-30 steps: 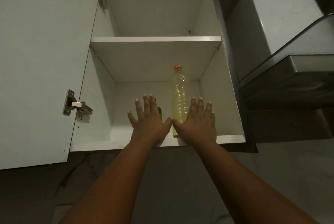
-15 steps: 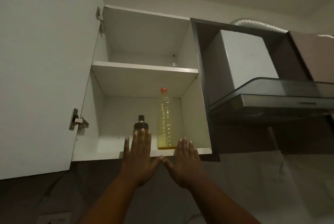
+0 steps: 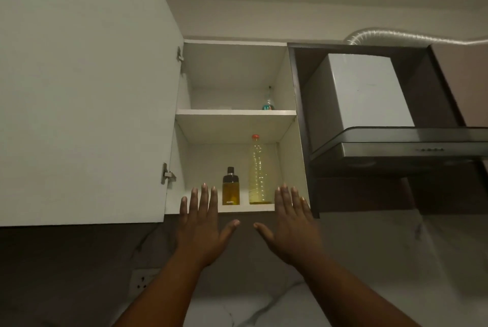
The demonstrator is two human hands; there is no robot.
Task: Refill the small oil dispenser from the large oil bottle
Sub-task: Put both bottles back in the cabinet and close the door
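A tall clear oil bottle (image 3: pixel 260 172) with a red cap and pale yellow oil stands on the lower shelf of the open wall cabinet (image 3: pixel 245 207). Left of it stands the small oil dispenser (image 3: pixel 230 188), dark-capped, with amber oil. My left hand (image 3: pixel 202 223) is raised flat, fingers straight, below and left of the dispenser, holding nothing. My right hand (image 3: pixel 291 223) is raised the same way below and right of the large bottle, also empty. Both hands are in front of the shelf edge, apart from the bottles.
The cabinet door (image 3: pixel 84 94) stands open on the left. A small glass object (image 3: pixel 268 104) sits on the upper shelf. A range hood (image 3: pixel 396 149) with a silver duct (image 3: pixel 396 37) is to the right. A wall socket (image 3: pixel 142 283) is on the backsplash.
The view has pulled back from the cabinet. My hands have dropped below the shelf and spread apart, uncovering the small dispenser and the base of the large bottle.
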